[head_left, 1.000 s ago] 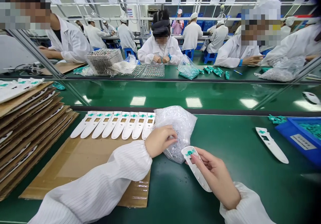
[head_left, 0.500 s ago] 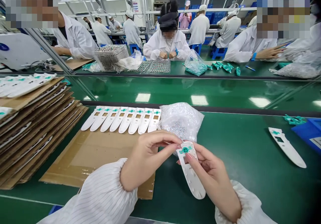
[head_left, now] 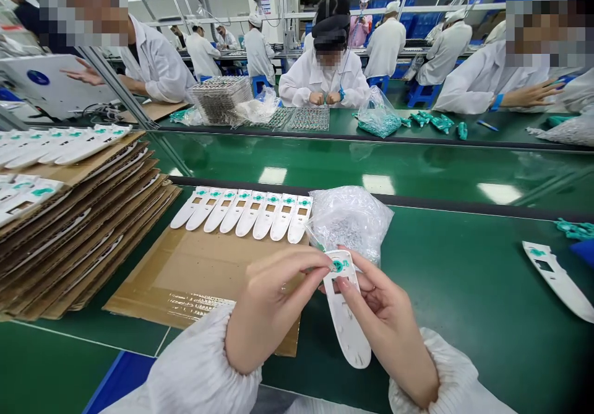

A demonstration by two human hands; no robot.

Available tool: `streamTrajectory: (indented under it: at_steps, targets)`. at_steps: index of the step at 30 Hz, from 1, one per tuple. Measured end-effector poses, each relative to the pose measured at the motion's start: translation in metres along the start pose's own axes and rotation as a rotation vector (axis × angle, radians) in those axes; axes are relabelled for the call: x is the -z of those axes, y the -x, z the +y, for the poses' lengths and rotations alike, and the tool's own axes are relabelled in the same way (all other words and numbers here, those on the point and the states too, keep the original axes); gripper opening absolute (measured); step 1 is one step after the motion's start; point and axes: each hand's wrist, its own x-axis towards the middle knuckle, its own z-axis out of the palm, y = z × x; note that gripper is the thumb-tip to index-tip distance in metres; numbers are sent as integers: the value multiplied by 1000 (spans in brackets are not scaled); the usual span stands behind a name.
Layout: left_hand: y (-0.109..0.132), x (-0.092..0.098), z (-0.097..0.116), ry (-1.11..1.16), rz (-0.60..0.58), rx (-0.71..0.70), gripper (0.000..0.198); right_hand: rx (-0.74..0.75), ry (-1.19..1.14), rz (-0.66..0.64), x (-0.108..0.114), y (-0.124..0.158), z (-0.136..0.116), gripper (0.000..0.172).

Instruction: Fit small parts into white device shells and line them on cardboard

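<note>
A white plastic casing, long and rounded at its lower end, is gripped by my right hand, thumb on its face and fingers behind. Near its top sits a green rubber piece. Over that green piece my left hand pinches with thumb and forefinger; whatever is between the fingertips is too small to make out. Just behind my hands lies a clear plastic bag of small parts. Left of the bag, a row of similar casings rests along the far edge of a cardboard sheet.
Stacked cardboard layers holding casings stand at the left. On the right lie a single casing, green rubber pieces and a blue bin. Co-workers in white coats sit across a green bench.
The view has shifted, so the surroundings sit a little further right. Both hands stay at the casing, and my left fingertips now cover the left part of the green piece.
</note>
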Motion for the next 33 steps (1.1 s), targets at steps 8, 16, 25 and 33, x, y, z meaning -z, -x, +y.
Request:
streamTrajectory:
  at_steps: [8, 16, 25, 33]
  targets:
    - [15, -13, -12, -289, 39, -86, 17, 36, 252, -35, -6, 4, 2, 49]
    - [26, -14, -17, -525, -35, -183, 20, 74, 357, -47, -7, 6, 0, 49]
    - [33, -16, -18, -510, -65, -165, 19, 120, 440, -47, -9, 10, 6, 50]
    - [21, 0, -21, 201, -137, 381, 8, 258, 515, -43, -10, 15, 3, 55]
